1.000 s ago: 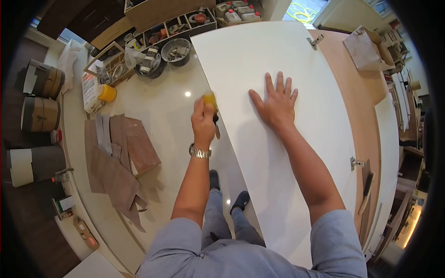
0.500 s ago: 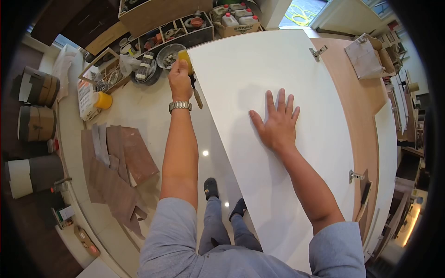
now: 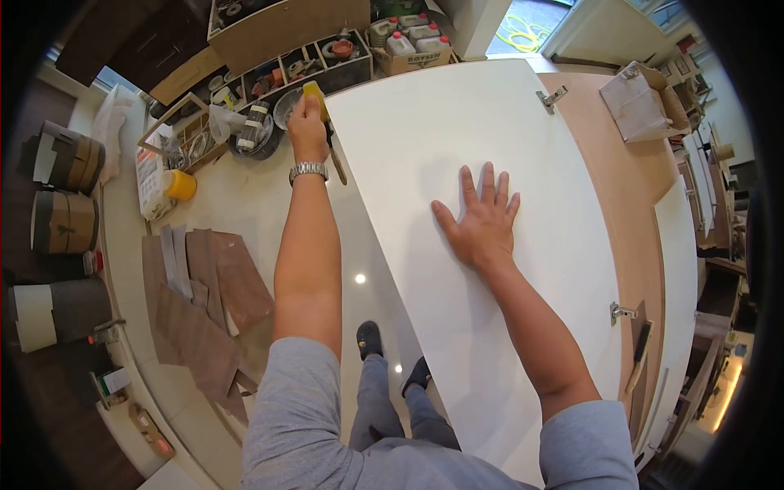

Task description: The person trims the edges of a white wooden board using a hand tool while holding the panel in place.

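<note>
My left hand (image 3: pixel 308 133) wears a metal-band watch and is closed around a yellow block-like tool (image 3: pixel 314 91) at the left edge of a white panel (image 3: pixel 392 147). Below the fingers, along that edge, a thin dark piece with a brownish end (image 3: pixel 337 163) sticks out; whether it belongs to the yellow tool I cannot tell. My right hand (image 3: pixel 483 229) lies flat on the panel with its fingers spread. Metal hinges sit near the panel's right side, an upper hinge (image 3: pixel 552 100) and a lower hinge (image 3: pixel 622 314).
Brown sheet offcuts (image 3: pixel 204 302) lie on the floor at left. Beyond my left hand are a black bucket (image 3: pixel 265 147), a wooden tote (image 3: pixel 192 139) and a yellow container (image 3: pixel 180 185). A carton of jugs (image 3: pixel 412 61) stands at the back. An open cardboard box (image 3: pixel 641 102) rests at right.
My left hand and the yellow tool have moved slightly up along the panel's edge, away from me. The right hand stays flat on the panel. The whole view has shifted a little.
</note>
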{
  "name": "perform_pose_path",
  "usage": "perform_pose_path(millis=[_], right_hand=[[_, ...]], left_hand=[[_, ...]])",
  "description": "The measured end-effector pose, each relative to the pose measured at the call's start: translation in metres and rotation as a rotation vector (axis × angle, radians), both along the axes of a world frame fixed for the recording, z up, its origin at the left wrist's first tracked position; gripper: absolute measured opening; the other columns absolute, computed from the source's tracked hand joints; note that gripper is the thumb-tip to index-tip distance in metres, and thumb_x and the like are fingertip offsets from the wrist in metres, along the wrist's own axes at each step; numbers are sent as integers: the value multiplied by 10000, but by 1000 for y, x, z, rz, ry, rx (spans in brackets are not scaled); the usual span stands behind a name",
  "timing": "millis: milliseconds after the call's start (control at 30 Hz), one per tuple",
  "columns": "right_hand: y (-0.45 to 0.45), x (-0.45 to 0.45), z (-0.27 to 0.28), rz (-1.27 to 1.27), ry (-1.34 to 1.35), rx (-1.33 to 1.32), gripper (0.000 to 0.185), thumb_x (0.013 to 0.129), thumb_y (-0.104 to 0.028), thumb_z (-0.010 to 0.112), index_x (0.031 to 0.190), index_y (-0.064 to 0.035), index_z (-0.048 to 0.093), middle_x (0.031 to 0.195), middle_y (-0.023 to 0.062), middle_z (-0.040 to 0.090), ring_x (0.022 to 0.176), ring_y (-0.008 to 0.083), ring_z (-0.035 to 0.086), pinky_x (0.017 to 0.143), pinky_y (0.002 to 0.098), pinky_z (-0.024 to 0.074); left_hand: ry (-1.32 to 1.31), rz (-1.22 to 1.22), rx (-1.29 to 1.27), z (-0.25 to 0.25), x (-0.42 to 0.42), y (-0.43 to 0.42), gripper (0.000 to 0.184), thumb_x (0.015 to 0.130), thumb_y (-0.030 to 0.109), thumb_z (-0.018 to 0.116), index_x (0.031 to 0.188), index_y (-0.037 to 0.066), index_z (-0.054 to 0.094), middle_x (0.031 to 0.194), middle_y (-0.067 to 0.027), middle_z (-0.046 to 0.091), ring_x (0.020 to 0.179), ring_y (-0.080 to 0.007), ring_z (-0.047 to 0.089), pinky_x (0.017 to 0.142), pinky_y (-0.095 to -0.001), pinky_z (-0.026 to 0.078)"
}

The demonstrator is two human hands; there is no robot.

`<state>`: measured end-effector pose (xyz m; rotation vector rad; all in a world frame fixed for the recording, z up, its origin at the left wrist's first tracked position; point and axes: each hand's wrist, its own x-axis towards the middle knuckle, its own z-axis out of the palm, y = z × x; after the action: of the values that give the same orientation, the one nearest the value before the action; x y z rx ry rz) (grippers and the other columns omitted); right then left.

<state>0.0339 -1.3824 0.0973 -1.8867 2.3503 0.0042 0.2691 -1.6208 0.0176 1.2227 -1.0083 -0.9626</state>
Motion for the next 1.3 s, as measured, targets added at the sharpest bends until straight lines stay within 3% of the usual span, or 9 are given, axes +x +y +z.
perform_pose_path(millis=[67,100,233,300,433,633,700,1167,1300], right_hand=[[1,-1,0,-9,12,-5,831,978,-669,393,1610,-147,258,1669,207,141,1538,437,64,1218,607,52],[0,1,0,-9,15,-7,831,976,-671,393,1611,-152,258,1670,201,143,1539,434,66,1219,604,54],[0,4,0,-25,42,0,837,973,-684,384,1612,-160,256,1672,192,146,1542,422,68,1224,591,59],[0,5,0,-23,55,-3,842,971,-693,379,1613,-162,253,1673,186,146,1545,412,68,1228,579,57],[1,6,-6,-21,61,-40,851,963,-699,400,1604,-151,277,1666,187,174,1545,401,92,1227,576,67],[-1,3,-12,-25,66,-31,878,952,-725,386,1607,-153,269,1669,183,167,1549,389,85,1236,553,65],[-1,5,-10,-21,49,-45,875,954,-722,389,1604,-148,275,1665,191,175,1547,389,97,1236,551,67],[-3,5,-12,23,26,-39,830,992,-636,417,1594,-82,275,1653,240,169,1535,438,97,1226,569,67],[-3,1,-15,37,28,-30,820,998,-604,435,1595,-71,260,1656,244,145,1534,446,85,1221,579,64]], left_hand=[[-60,-25,23,12,-2,33,490,1073,327,517,1324,-89,578,1265,-139,670,1125,-203,613,994,-314,451],[-112,-32,-38,-8,3,41,382,1054,270,534,1252,-42,633,1070,-112,694,944,-197,600,873,-323,466],[-86,-92,-6,-11,-11,141,335,1053,198,519,1288,-28,598,1115,-129,658,1032,-237,617,934,-338,465],[-195,-109,29,-1,-17,201,303,1036,181,534,1263,-8,602,1044,-122,642,918,-233,625,840,-346,494],[42,-175,44,-14,-35,331,277,1030,135,543,1265,-3,593,1019,-73,603,805,-172,570,750,-303,493],[262,-298,145,-13,-52,448,379,1066,308,532,1278,-4,579,1160,-59,584,983,-140,553,876,-275,453],[319,-274,135,-19,-54,443,381,1055,288,562,1286,-15,577,1183,-86,591,1034,-178,577,906,-286,463],[328,-90,13,-25,-31,208,298,1042,161,549,1294,21,625,1118,-35,637,896,-128,579,812,-275,489],[365,-93,5,-25,-22,149,339,1065,195,515,1322,-11,594,1124,-22,641,1012,-117,566,918,-266,463]])
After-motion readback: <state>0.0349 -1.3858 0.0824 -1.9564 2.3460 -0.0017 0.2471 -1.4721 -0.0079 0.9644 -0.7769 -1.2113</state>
